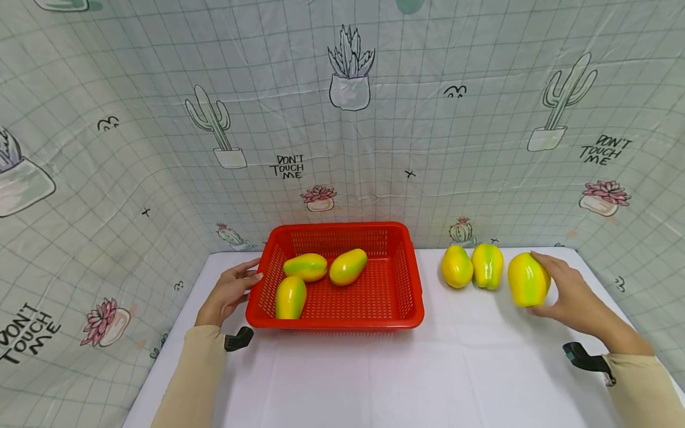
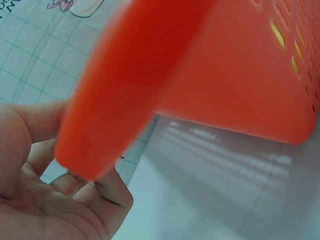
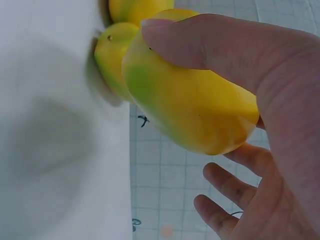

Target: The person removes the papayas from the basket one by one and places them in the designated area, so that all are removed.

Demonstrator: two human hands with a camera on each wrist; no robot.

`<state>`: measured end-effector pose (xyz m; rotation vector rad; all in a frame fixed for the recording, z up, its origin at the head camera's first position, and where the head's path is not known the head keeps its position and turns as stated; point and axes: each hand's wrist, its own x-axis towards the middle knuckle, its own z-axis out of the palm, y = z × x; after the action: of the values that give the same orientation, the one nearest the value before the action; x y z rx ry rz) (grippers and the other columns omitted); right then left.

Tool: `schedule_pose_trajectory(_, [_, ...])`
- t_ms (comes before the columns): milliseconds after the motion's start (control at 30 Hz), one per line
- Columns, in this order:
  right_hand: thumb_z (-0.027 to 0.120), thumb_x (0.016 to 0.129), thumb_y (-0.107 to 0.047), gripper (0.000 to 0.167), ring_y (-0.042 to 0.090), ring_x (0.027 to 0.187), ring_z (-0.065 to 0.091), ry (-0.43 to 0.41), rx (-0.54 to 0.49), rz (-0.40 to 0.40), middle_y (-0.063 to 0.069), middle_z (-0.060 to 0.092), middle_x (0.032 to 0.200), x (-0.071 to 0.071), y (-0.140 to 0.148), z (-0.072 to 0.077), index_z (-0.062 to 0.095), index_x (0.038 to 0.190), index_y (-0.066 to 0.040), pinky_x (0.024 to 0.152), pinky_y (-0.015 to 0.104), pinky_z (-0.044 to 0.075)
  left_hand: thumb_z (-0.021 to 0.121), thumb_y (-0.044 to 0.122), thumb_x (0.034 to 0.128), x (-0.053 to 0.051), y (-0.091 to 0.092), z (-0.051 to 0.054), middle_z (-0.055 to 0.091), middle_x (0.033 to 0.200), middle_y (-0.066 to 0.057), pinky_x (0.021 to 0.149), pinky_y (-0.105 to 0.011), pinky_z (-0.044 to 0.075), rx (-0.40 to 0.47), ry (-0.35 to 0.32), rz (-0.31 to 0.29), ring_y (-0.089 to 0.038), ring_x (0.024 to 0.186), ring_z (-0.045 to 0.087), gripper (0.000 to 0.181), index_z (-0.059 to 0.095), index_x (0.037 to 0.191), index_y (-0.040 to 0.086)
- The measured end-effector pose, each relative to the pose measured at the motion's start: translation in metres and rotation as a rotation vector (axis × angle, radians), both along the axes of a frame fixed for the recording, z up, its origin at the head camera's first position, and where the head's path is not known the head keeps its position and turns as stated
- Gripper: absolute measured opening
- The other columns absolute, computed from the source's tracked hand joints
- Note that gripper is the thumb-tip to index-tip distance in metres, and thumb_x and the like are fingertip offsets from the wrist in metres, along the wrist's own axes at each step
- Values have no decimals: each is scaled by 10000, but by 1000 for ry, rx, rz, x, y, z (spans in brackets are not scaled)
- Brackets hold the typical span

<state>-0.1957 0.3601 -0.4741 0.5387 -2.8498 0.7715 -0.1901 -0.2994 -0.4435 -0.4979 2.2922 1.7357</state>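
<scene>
My right hand (image 1: 575, 294) pinches a yellow-green papaya (image 1: 528, 279) between thumb and fingers. The right wrist view has this papaya (image 3: 190, 100) up close, held off the white cloth, with the lower fingers spread away from it. Two more papayas, one left (image 1: 456, 267) and one right (image 1: 487, 266), lie side by side just left of it. At the left, my left hand (image 1: 227, 291) holds the rim of a red plastic basket (image 1: 334, 323), fingers curled at its outer edge. Three papayas lie inside: a back-left one (image 1: 306, 267), a middle one (image 1: 348, 267) and a front-left one (image 1: 291, 298).
A white cloth (image 1: 364, 380) covers the table. Behind it and along both sides hangs a grid-patterned curtain (image 1: 407, 131) printed with cacti and lettering. Black wrist camera mounts, one left (image 1: 238, 339) and one right (image 1: 583, 356), sit at the sleeves.
</scene>
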Motion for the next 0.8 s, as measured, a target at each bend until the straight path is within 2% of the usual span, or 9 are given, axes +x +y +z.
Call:
schedule_pose_trajectory(200, [979, 666, -64, 1193, 638, 1267, 351, -34, 5, -22, 438, 366, 1474, -11, 11, -4, 252, 1598, 97, 964, 847, 333, 594, 212, 1093, 0, 1, 1, 406, 1599, -253, 1031, -393, 534, -1, -1, 3, -405, 1353, 517, 626, 348, 1662, 127])
schedule_pose_trajectory(433, [957, 715, -83, 1167, 662, 1300, 323, -118, 30, -43, 464, 328, 1489, -24, 18, -9, 218, 1591, 136, 1008, 836, 311, 594, 213, 1093, 1, 0, 1, 410, 1602, -260, 973, -333, 556, -5, 8, -4, -400, 1344, 530, 631, 339, 1662, 111])
schedule_pose_trajectory(800, [951, 739, -117, 1162, 690, 1336, 287, -205, 76, -35, 486, 289, 1503, -39, 21, -19, 202, 1582, 162, 1042, 831, 283, 594, 202, 1093, 0, 0, 0, 417, 1594, -255, 969, -331, 559, -3, 3, 4, -397, 1338, 538, 620, 354, 1658, 115])
